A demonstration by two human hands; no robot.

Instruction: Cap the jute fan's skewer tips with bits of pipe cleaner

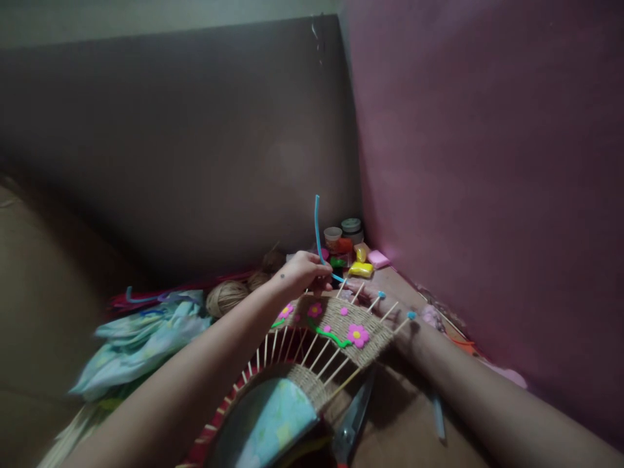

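Between the fingers of my left hand [312, 268] is a blue pipe cleaner [317, 224]. One end rises freely; the other runs right to a stick tip. My right hand [364, 296] is closed at the far edge of a curved woven twine piece [375, 348], around its protruding wooden sticks, with its fingertips partly hidden. Pink flowers [358, 336] and a green vine [334, 338] decorate the twine band. Blue tips [411, 315] cover two sticks on the right. Bare sticks span the gap down to an inner twine band [312, 383] bordering a rounded, light-blue patterned centre.
Scissors [351, 422] lie beneath the woven piece. Twine balls [227, 298] and pale-blue cloth [146, 338] are at the left. Yellow packets [361, 270], a pink packet [379, 259] and a paper cup [333, 235] sit in the corner by the pink wall [487, 162].
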